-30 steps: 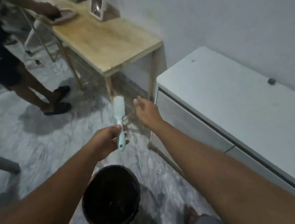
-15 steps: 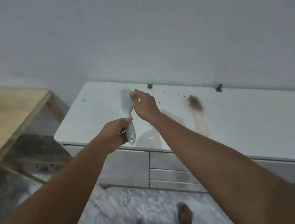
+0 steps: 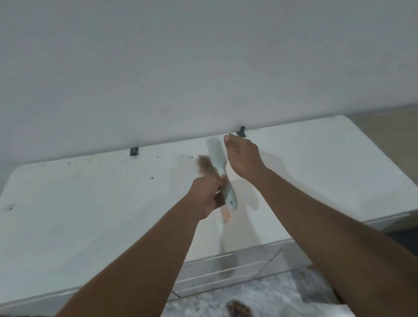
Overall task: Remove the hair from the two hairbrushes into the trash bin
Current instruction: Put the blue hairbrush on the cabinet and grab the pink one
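Left hand: curled round the handle of the blue hairbrush, head up.
Right hand: just right of that head, fingertips bunched; pinching hair or not, cannot tell.
Pink hairbrush: beyond left hand, on white tabletop, its head clogged with hair.

The left hand and its blue hairbrush hide much of the pink hairbrush (head a brown blur).
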A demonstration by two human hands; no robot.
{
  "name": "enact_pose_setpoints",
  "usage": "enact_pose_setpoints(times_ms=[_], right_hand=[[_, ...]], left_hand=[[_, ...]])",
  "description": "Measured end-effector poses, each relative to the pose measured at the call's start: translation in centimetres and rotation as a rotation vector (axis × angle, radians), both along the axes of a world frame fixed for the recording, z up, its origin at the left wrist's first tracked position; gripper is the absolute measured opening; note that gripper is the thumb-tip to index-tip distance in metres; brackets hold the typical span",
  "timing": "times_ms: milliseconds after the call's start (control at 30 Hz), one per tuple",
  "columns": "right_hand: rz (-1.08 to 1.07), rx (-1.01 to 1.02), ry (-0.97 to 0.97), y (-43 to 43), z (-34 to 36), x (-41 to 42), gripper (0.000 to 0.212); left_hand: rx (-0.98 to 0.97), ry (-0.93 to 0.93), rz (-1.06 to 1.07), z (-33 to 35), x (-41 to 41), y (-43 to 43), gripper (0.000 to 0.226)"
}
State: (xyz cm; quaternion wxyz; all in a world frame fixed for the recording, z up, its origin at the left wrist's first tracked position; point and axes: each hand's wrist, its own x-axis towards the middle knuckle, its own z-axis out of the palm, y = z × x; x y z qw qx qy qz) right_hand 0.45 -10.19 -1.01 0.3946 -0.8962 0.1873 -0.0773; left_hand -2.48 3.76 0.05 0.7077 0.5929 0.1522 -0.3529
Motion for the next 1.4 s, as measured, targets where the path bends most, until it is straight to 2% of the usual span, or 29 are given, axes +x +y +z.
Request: enact_pose_setpoints(times_ms=[267, 500, 667, 933, 1100, 1267, 1400], right_hand=[[-0.023, -0.024, 0.061, -3.7, -2.3, -0.5, 0.062], [-0.030, -0.051, 0.032, -4.6, -2.8, -1.3, 0.041], [-0.034, -0.045, 0.036, -5.2, -2.5, -1.4, 0.043], [-0.049, -0.027, 0.056, -5.0, -3.1, -2.1, 0.046], [-0.052, -0.016, 0.011, -4.0, -2.3, -2.4, 0.048], [-0.014, 0.005, -0.028, -1.6, -0.7, -1.9, 0.048], [0.030, 0.009, -0.010, 0.2, -1.1, -1.6, 0.048]], left_hand=[[0.321, -0.125, -0.142, -3.4, 1.1, -5.6, 0.013], [0.642, -0.342, -0.322, -4.5, 0.8, -6.3, 0.025], [0.629, -0.304, -0.257, -4.5, 0.3, -6.5, 0.007], [0.583, -0.271, -0.244, -3.9, 0.0, -6.3, 0.018], [0.500, -0.298, -0.135, -2.0, 1.3, -4.1, 0.012], [0.605, -0.419, -0.038, -1.4, 3.1, -0.3, 0.015], [0.730, -0.409, -0.131, -2.5, 2.6, 0.6, 0.035]])
